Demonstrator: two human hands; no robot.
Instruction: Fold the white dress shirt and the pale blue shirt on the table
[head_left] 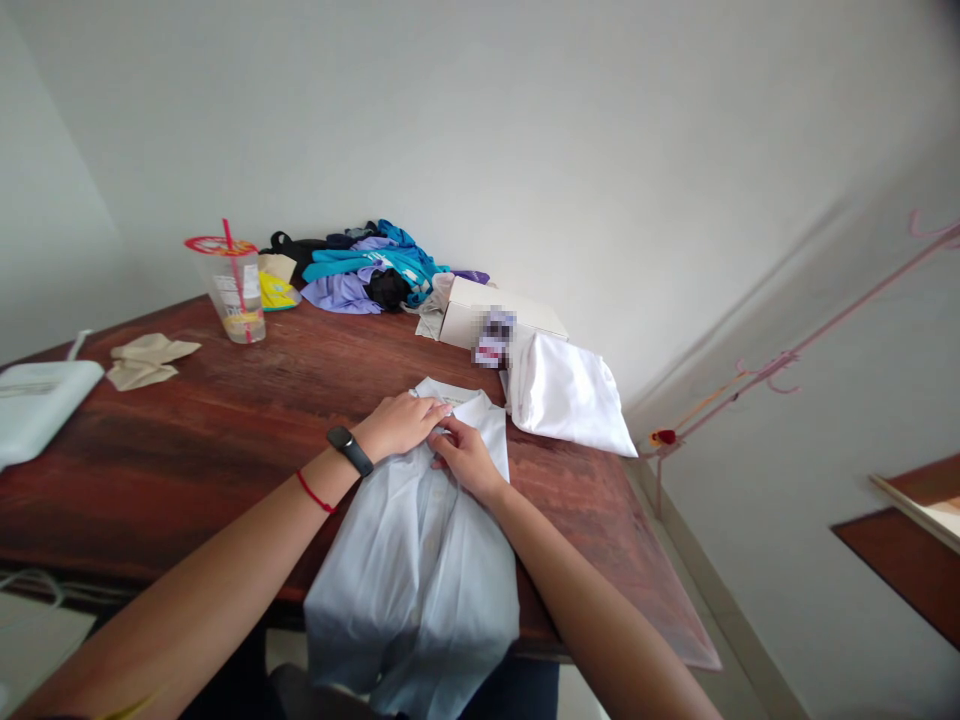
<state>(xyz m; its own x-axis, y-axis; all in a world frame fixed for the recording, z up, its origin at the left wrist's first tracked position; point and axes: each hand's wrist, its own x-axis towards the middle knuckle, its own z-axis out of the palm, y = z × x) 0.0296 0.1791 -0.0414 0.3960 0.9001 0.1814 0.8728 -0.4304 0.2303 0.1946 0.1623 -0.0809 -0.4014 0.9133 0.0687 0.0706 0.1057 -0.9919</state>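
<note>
A pale grey-blue collared shirt point(420, 540) lies front up on the wooden table, its lower part hanging over the near edge. My left hand point(401, 422), with a black band on the wrist, rests just below the collar, its fingertips closed on the cloth of the front. Beside it, my right hand point(466, 455) pinches the front of the shirt, thumb and fingers bent together. The fingertips of both hands meet near the top of the button line. Whatever small part sits between them is hidden.
On the dark wooden table point(300, 380) are a folded white cloth point(570, 390), a white box point(517, 305), a heap of clothes point(375, 265), a plastic cup with a straw point(238, 295), a crumpled brown napkin point(148, 360) and a white device point(45, 405). A pink rack point(810, 345) stands right.
</note>
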